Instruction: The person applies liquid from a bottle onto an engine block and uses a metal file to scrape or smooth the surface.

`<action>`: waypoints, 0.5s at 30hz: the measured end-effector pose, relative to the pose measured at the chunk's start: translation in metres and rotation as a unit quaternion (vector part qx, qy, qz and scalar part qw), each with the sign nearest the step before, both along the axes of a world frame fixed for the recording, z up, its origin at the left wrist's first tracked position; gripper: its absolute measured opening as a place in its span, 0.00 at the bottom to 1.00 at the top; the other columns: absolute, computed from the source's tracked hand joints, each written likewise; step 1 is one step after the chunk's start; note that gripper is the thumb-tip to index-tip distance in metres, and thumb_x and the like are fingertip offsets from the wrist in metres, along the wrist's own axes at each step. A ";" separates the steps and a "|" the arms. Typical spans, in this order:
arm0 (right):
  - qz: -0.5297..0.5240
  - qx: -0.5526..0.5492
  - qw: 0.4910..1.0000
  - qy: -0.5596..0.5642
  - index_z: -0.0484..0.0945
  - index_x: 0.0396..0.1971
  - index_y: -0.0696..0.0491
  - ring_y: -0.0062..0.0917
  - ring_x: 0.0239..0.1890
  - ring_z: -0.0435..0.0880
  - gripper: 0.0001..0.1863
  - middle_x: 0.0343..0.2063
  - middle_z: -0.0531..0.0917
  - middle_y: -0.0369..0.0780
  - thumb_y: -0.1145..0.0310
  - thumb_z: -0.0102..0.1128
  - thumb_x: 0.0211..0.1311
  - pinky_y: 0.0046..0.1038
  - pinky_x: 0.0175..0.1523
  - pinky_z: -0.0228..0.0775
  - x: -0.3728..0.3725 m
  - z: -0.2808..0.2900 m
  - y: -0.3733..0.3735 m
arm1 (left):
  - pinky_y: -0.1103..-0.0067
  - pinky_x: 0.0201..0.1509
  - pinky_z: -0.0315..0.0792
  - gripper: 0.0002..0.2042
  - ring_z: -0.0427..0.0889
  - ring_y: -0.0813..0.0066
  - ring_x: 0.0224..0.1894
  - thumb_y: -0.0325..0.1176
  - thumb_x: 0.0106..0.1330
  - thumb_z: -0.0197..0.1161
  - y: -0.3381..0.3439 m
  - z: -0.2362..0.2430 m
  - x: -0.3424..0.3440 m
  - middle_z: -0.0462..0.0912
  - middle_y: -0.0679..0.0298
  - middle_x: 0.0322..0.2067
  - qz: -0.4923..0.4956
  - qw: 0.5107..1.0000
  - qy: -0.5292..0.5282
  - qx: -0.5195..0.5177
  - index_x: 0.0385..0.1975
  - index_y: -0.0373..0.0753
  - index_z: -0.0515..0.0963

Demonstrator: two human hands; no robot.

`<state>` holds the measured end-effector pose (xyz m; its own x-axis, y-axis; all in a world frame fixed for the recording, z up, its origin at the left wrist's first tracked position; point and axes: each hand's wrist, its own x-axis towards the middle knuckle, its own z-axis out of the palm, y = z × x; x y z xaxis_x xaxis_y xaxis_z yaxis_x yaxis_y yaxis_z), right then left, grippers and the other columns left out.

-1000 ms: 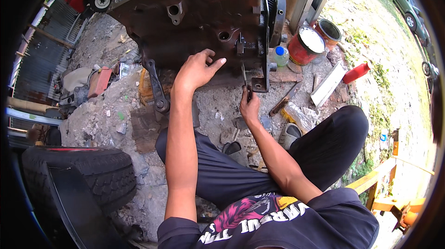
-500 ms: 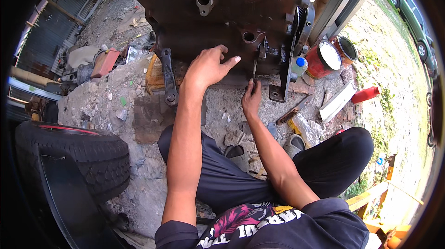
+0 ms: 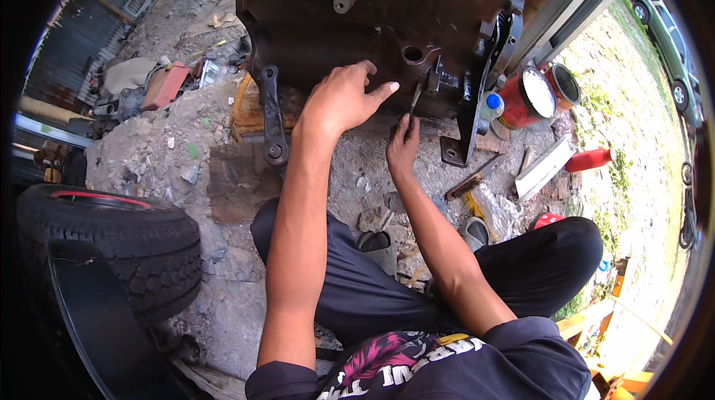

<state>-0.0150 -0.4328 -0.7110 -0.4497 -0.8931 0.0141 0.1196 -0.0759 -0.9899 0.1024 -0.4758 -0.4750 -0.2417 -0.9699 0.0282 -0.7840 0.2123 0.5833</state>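
A large dark engine block [image 3: 313,13] stands upright before me, with round ports and a small bracket [image 3: 447,76] at its lower right. My right hand [image 3: 403,147] holds a thin metal tool [image 3: 417,98], its tip against the block beside that bracket. My left hand [image 3: 342,102] is open, thumb out and fingers loosely bent, over the block's lower face left of the tool; whether the fingertips touch it I cannot tell. A dark metal arm with bolt eyes [image 3: 272,113] hangs at the block's left end.
A tire [image 3: 112,251] lies at lower left, debris beyond it. To the right are paint cans [image 3: 521,94], a capped bottle [image 3: 492,108], a wire brush [image 3: 469,182], a white strip [image 3: 542,169], a red container [image 3: 588,160], a post [image 3: 558,20] and parked cars [image 3: 663,50].
My view has shifted, so the block sits further right in the picture. My right hand and tool have risen slightly along the bracket. My left hand stays loosely bent before the block.
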 end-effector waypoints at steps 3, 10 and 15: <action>-0.006 -0.004 1.000 0.021 0.69 0.40 0.58 0.17 0.26 0.63 0.16 0.23 0.67 0.34 0.59 0.44 0.77 0.23 0.32 0.59 -0.007 -0.009 -0.004 | 0.69 0.46 0.78 0.29 0.86 0.56 0.39 0.53 0.61 0.66 -0.002 0.004 -0.002 0.85 0.46 0.38 -0.004 1.000 0.003 0.000 0.48 0.29 0.79; -0.002 0.019 0.999 0.026 0.69 0.37 0.58 0.18 0.25 0.62 0.17 0.22 0.67 0.34 0.58 0.44 0.77 0.25 0.29 0.57 -0.001 0.003 0.006 | 0.69 0.47 0.78 0.29 0.86 0.54 0.41 0.53 0.61 0.66 0.001 0.003 0.003 0.84 0.46 0.39 0.004 1.000 -0.001 0.005 0.47 0.29 0.79; -0.031 0.018 0.999 -0.008 0.68 0.36 0.56 0.15 0.25 0.61 0.17 0.23 0.66 0.31 0.57 0.43 0.77 0.22 0.28 0.56 0.000 -0.024 0.005 | 0.69 0.47 0.77 0.30 0.86 0.54 0.42 0.54 0.60 0.66 -0.003 0.005 -0.007 0.85 0.47 0.39 -0.004 1.000 -0.006 -0.024 0.48 0.30 0.79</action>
